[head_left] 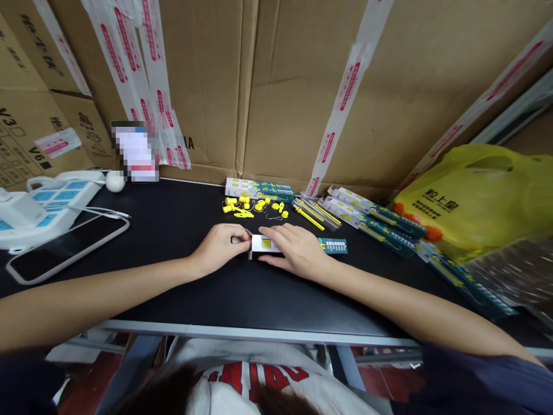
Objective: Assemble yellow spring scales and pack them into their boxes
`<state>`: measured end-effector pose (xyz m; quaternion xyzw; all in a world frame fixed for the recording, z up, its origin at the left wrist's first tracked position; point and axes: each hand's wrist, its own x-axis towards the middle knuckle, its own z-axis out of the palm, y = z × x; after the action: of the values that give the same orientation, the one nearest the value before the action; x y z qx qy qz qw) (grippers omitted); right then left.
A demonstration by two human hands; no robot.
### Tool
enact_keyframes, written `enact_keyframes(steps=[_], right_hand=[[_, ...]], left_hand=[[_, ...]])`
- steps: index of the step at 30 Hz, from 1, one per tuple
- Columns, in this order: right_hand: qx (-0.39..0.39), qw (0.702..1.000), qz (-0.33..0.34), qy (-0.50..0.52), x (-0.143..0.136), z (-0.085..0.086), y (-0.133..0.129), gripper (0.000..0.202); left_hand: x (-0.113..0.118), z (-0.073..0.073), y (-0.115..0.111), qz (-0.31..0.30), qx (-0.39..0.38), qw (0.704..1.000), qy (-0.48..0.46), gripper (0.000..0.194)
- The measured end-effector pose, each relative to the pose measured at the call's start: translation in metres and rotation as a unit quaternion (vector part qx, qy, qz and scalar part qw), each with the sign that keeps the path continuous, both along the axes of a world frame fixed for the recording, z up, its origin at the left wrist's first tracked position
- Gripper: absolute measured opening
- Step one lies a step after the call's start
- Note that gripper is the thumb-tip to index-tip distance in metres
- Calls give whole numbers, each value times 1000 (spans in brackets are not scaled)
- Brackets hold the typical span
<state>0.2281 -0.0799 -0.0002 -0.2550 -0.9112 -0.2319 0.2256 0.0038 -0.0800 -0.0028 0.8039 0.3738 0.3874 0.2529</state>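
A slim white and dark green box (332,246) lies across the black table in front of me. My right hand (296,245) grips it from above, thumb on the near side and fingers over the far side. At the box's left end, my left hand (227,245) pinches the end flap (249,253), which stands out from the box. What is inside the box is hidden. Just beyond my hands lie several small yellow plastic parts (244,204) with thin wire hooks (273,218). Next to them are thin rods with yellow pieces (311,214).
More slim boxes lie at the back (259,187) and right (371,225), near a yellow plastic bag (475,196). On the left are a phone (64,245), a white power strip (82,196) and a propped phone (137,153). Cardboard (294,86) walls the back.
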Motion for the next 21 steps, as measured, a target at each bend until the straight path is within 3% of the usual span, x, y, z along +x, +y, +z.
enact_keyframes(steps=[8, 13, 18, 21], right_hand=[[-23, 994, -104, -7, 23, 2, 27, 50], [-47, 986, -156, -30, 32, 6, 37, 52], [-98, 956, -275, -40, 42, 14, 43, 55], [-154, 949, -276, 5, 47, 11, 47, 51]], left_hand=[[-20, 6, 33, 158, -46, 986, -24, 24], [-32, 2, 52, 190, -65, 978, -52, 22], [-45, -2, 67, 203, -40, 975, -83, 22], [-46, 0, 67, 203, -13, 976, -78, 21]])
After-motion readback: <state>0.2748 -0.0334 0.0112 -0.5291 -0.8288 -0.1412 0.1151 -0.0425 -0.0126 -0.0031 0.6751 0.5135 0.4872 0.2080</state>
